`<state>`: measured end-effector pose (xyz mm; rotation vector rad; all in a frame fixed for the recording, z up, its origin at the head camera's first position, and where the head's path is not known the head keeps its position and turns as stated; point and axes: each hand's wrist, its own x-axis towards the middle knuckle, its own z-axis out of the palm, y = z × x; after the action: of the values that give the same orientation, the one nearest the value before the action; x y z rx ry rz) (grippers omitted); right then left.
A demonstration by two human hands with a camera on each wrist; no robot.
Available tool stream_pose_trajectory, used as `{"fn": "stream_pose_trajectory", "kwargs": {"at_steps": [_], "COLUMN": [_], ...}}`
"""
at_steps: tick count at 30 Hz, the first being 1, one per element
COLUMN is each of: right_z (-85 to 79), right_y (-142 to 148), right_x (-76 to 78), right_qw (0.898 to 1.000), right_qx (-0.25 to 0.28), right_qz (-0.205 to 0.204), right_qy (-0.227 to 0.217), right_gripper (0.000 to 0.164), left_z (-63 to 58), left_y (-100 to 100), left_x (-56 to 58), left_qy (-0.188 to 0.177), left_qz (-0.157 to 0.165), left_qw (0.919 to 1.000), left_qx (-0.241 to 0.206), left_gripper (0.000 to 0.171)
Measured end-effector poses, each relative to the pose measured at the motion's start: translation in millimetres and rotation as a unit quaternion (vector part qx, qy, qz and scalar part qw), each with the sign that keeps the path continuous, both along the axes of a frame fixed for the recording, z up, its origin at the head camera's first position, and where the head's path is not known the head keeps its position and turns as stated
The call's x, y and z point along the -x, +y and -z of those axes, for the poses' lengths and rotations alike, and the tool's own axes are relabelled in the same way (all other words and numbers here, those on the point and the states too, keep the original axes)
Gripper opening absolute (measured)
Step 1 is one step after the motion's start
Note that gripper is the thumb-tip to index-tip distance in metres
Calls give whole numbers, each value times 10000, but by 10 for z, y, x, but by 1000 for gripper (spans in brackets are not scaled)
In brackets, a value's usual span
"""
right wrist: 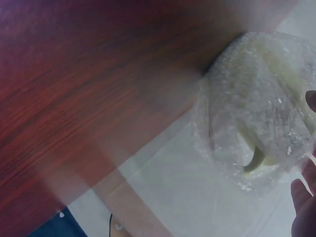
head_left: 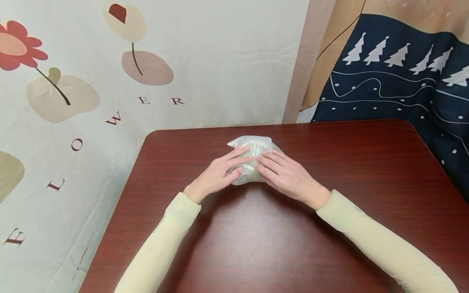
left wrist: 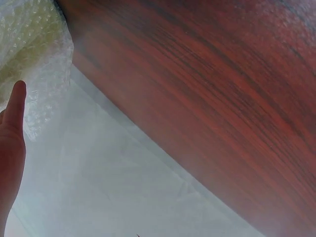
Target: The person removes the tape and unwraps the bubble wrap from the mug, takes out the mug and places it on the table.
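A bundle of clear bubble wrap (head_left: 253, 142) sits near the far edge of the table, with something pale yellow-green inside. Through the plastic in the right wrist view, a curved handle-like piece (right wrist: 255, 160) shows; what the wrapped thing is, I cannot tell. My left hand (head_left: 218, 173) rests on the bundle's left side, fingers extended over it. From the other side my right hand (head_left: 291, 177) lays its nearly straight fingers across the wrap's right part. In the left wrist view, one finger (left wrist: 17, 103) overlaps the bubble wrap (left wrist: 44, 34).
The dark red-brown wooden table (head_left: 249, 252) reaches back to a pale wall hanging (head_left: 220, 81) with flower prints and letters. At the right hangs a navy cloth (head_left: 377, 87) with white trees. The bundle lies close to the table's far edge.
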<state>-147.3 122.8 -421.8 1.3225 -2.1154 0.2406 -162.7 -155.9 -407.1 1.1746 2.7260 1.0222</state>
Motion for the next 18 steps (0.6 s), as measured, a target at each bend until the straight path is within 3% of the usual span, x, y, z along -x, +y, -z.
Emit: {"fn": "stream_pose_trajectory", "kwargs": {"at_steps": [7,18], "right_z": [23,45], "right_y": [-32,-87], "right_x": [48,96], "right_qw": [9998,9997], "right_qx": [-68,85], "right_qz": [-1,-139], "right_qy": [168,172], "right_gripper": [29,34], "left_z": [14,32], "left_y": [-8,-3], "left_x": [22,40], "left_qy": [-23,32], "left_qz": [9,11], "left_qw": [10000,9999], "left_qx": [-31,-147], "left_gripper": [44,43]}}
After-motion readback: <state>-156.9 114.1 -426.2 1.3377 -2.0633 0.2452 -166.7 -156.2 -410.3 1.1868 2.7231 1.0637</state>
